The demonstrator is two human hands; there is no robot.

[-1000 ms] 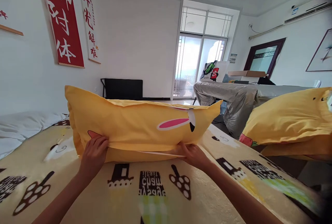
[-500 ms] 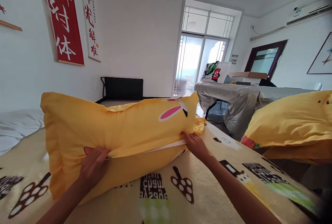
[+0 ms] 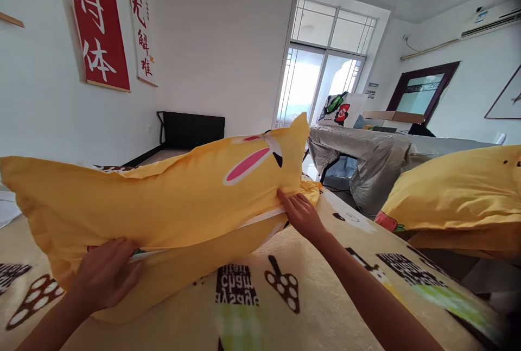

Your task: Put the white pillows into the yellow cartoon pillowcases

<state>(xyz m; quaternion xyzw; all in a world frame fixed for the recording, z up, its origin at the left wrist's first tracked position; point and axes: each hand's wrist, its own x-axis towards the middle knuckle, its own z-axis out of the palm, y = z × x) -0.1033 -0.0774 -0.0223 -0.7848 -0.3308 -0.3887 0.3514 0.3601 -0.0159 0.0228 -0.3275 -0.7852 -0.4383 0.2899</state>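
A yellow pillow (image 3: 179,204) with a pink-and-white rabbit-ear print stands on its side on the patterned blanket (image 3: 317,286). Along its front face runs a long opening, and a narrow white strip shows inside. My left hand (image 3: 108,272) grips the edge of this opening near the left end, its fingers curled into the fabric. At the right end my right hand (image 3: 300,212) pinches the same edge between thumb and fingers. Both hands hold the cloth stretched between them. The pillow's far side is hidden.
Another yellow pillow (image 3: 456,188) lies at the right. Behind it stands a table under a silvery plastic cover (image 3: 362,150), bearing a printed bag (image 3: 337,109) and a cardboard box (image 3: 393,117). A black panel (image 3: 193,129) is by the back wall.
My left hand has moved left and slightly down, drawing the pillow's edge with it. The pillow is stretched wider, its left end further left. My right hand keeps its grip, slightly higher.
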